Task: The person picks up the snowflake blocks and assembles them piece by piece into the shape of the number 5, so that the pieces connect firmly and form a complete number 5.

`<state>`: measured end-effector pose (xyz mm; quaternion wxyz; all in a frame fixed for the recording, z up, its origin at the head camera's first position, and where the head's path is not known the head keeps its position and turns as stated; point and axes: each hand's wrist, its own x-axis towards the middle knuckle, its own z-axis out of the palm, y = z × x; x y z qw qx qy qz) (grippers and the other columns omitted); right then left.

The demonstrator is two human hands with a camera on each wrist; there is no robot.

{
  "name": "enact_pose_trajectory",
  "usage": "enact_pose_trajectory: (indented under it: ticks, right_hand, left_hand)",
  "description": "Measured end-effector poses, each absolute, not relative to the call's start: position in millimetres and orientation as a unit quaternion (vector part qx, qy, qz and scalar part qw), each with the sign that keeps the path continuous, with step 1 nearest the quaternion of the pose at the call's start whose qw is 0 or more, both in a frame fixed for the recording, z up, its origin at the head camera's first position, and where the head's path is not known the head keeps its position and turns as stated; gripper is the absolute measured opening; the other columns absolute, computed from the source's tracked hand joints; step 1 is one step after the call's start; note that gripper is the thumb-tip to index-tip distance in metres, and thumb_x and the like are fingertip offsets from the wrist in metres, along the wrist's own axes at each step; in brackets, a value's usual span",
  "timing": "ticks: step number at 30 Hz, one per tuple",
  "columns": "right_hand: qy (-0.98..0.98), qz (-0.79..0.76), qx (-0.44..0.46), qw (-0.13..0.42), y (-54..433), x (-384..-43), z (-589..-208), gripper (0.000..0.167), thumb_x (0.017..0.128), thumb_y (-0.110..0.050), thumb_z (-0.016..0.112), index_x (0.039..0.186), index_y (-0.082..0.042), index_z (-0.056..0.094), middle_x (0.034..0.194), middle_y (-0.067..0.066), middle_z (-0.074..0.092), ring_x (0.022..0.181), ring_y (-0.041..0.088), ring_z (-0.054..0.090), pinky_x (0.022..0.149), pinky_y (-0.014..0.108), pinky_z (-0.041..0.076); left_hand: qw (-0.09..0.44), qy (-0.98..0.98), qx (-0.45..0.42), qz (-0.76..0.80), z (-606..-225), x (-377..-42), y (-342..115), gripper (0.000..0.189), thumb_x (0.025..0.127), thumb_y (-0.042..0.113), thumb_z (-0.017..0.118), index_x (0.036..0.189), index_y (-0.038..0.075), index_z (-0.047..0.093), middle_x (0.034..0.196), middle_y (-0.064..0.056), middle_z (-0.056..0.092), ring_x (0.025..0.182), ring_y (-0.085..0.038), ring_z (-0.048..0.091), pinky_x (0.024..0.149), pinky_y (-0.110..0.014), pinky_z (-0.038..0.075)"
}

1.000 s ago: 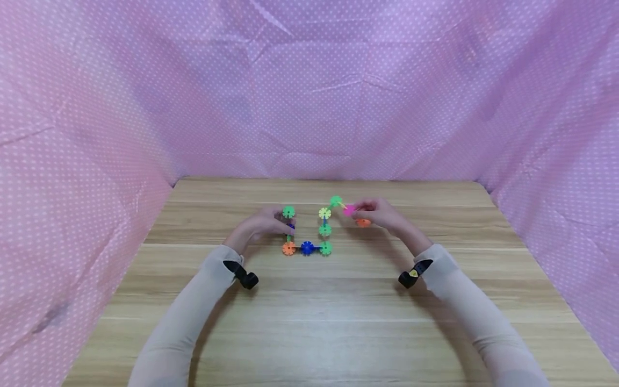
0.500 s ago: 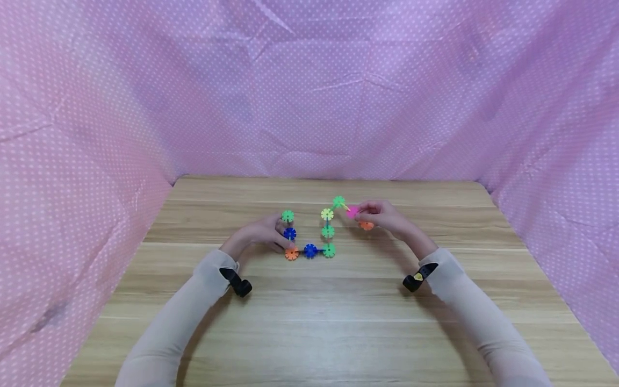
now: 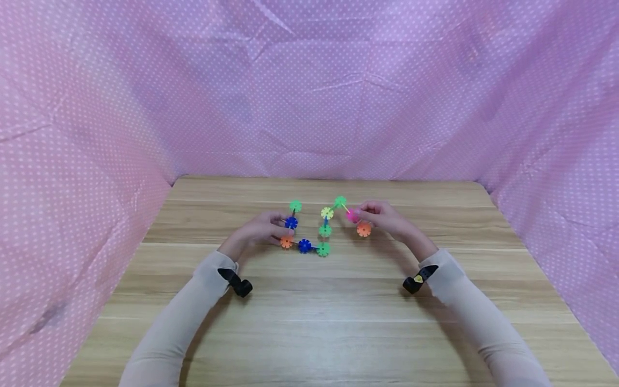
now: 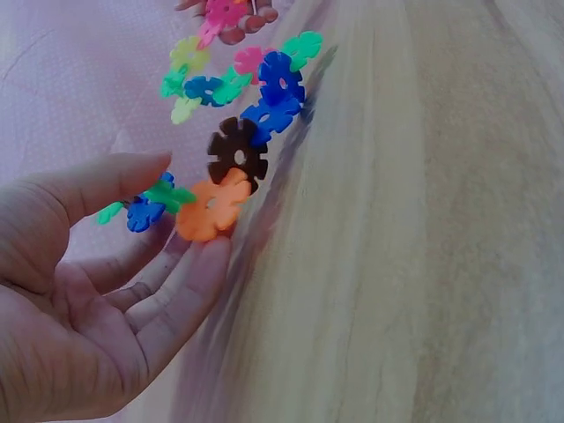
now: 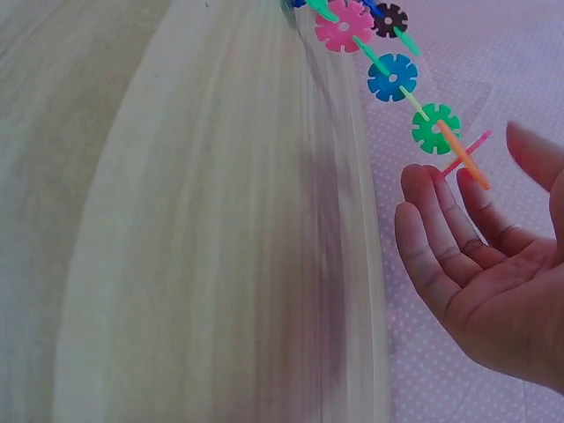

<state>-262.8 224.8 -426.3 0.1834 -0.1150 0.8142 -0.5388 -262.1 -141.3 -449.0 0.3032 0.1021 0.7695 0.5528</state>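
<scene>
A chain of notched, flower-shaped interlocking plastic discs bends between my hands in the head view. My left hand [image 3: 261,228] holds its left arm, thumb beside the blue disc [image 3: 291,222] and orange disc [image 3: 286,242]. In the left wrist view, fingertips touch the orange disc [image 4: 210,210] from below. A green disc [image 3: 295,206] ends this side. At the other side, my right hand [image 3: 379,216] holds the pink disc [image 3: 351,215], with another orange disc [image 3: 364,229] below it. The right wrist view shows fingertips against an edge-on pink disc [image 5: 467,153], thumb somewhat apart.
Beneath the chain lies a wood-grain table [image 3: 309,322]. Pink polka-dot cloth [image 3: 309,107] hangs behind it and along both sides. Each wrist carries a black camera strap, the left one [image 3: 235,280] and the right one [image 3: 419,278].
My left hand slid down the chain, then back up a little, and the left green end disc shifted away and right. The right orange disc turned from edge-on to face-on and dropped slightly.
</scene>
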Motion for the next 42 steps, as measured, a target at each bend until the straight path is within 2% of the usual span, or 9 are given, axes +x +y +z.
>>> enact_pose_trajectory:
  ticks: [4, 7, 11, 15, 19, 24, 28, 35, 42]
  right_hand:
    - [0.809, -0.543, -0.115, 0.193, 225.0, -262.8, -428.8, 0.028, 0.103, -0.022, 0.063, 0.110, 0.005, 0.066, 0.086, -0.002, 0.065, 0.078, 0.009, 0.057, 0.074, 0.030, 0.052]
    - [0.807, -0.540, -0.121, 0.206, 225.3, -260.6, -429.0, 0.026, 0.103, -0.018, 0.062, 0.107, 0.008, 0.065, 0.083, 0.001, 0.064, 0.076, 0.013, 0.059, 0.073, 0.031, 0.054]
    - [0.805, -0.537, -0.123, 0.219, 225.3, -257.7, -429.0, 0.026, 0.102, -0.016, 0.062, 0.108, 0.008, 0.065, 0.086, 0.003, 0.067, 0.080, 0.016, 0.062, 0.076, 0.033, 0.057]
    - [0.808, -0.529, -0.130, 0.224, 226.8, -256.8, -431.7, 0.026, 0.101, -0.015, 0.064, 0.110, 0.009, 0.066, 0.091, 0.007, 0.072, 0.083, 0.017, 0.068, 0.075, 0.034, 0.060]
    - [0.809, -0.520, -0.142, 0.233, 228.7, -255.0, -435.7, 0.027, 0.102, -0.015, 0.063, 0.112, 0.010, 0.067, 0.094, 0.016, 0.075, 0.082, 0.018, 0.070, 0.073, 0.032, 0.061]
    - [0.807, -0.519, -0.143, 0.243, 231.8, -252.9, -442.3, 0.025, 0.102, -0.010, 0.061, 0.113, 0.011, 0.067, 0.092, 0.014, 0.073, 0.078, 0.014, 0.065, 0.067, 0.025, 0.057]
    - [0.822, -0.493, -0.150, 0.241, 232.5, -250.6, -444.7, 0.021, 0.102, -0.011, 0.061, 0.106, 0.008, 0.068, 0.087, 0.011, 0.071, 0.074, 0.014, 0.062, 0.063, 0.024, 0.054]
    - [0.843, -0.453, -0.173, 0.234, 227.2, -243.9, -445.7, 0.019, 0.101, -0.013, 0.064, 0.099, 0.005, 0.070, 0.081, 0.011, 0.070, 0.069, 0.013, 0.058, 0.058, 0.024, 0.050]
    - [0.843, -0.455, -0.175, 0.228, 218.1, -236.7, -449.7, 0.018, 0.100, -0.012, 0.065, 0.098, 0.005, 0.071, 0.080, 0.010, 0.072, 0.068, 0.012, 0.061, 0.059, 0.023, 0.052]
  left_hand:
    - [0.291, 0.769, 0.075, 0.564, -452.0, -264.6, -140.5, 0.039, 0.098, 0.022, 0.069, 0.130, 0.002, 0.059, 0.113, -0.006, 0.065, 0.097, -0.015, 0.063, 0.083, -0.033, 0.061]
    - [0.276, 0.764, 0.042, 0.582, -453.6, -268.0, -138.0, 0.041, 0.100, 0.026, 0.067, 0.133, 0.003, 0.059, 0.122, -0.008, 0.062, 0.104, -0.017, 0.060, 0.085, -0.033, 0.061]
    - [0.245, 0.750, -0.003, 0.614, -453.9, -275.2, -132.9, 0.046, 0.100, 0.029, 0.067, 0.138, 0.005, 0.056, 0.133, -0.011, 0.059, 0.109, -0.019, 0.058, 0.092, -0.033, 0.059]
    - [0.219, 0.725, -0.030, 0.652, -453.1, -284.1, -127.2, 0.046, 0.098, 0.023, 0.070, 0.139, 0.007, 0.057, 0.140, -0.011, 0.058, 0.117, -0.021, 0.059, 0.104, -0.036, 0.053]
    - [0.212, 0.686, -0.029, 0.696, -453.1, -292.2, -122.5, 0.047, 0.097, 0.006, 0.067, 0.143, 0.004, 0.055, 0.145, -0.014, 0.056, 0.128, -0.025, 0.057, 0.113, -0.038, 0.047]
    - [0.202, 0.666, -0.033, 0.717, -454.6, -298.5, -116.8, 0.050, 0.095, -0.006, 0.063, 0.143, 0.003, 0.055, 0.142, -0.016, 0.056, 0.119, -0.021, 0.061, 0.113, -0.037, 0.047]
    - [0.185, 0.677, -0.030, 0.711, -457.6, -303.4, -111.1, 0.048, 0.095, -0.006, 0.063, 0.142, 0.002, 0.056, 0.140, -0.016, 0.057, 0.109, -0.015, 0.062, 0.112, -0.037, 0.048]
    - [0.172, 0.683, -0.061, 0.707, -458.9, -316.4, -103.7, 0.047, 0.095, -0.005, 0.064, 0.141, 0.005, 0.059, 0.143, -0.015, 0.056, 0.115, -0.018, 0.061, 0.109, -0.033, 0.051]
    - [0.172, 0.687, -0.073, 0.702, -458.5, -331.2, -97.5, 0.046, 0.094, -0.004, 0.066, 0.138, 0.008, 0.062, 0.132, -0.012, 0.062, 0.106, -0.015, 0.065, 0.104, -0.030, 0.054]
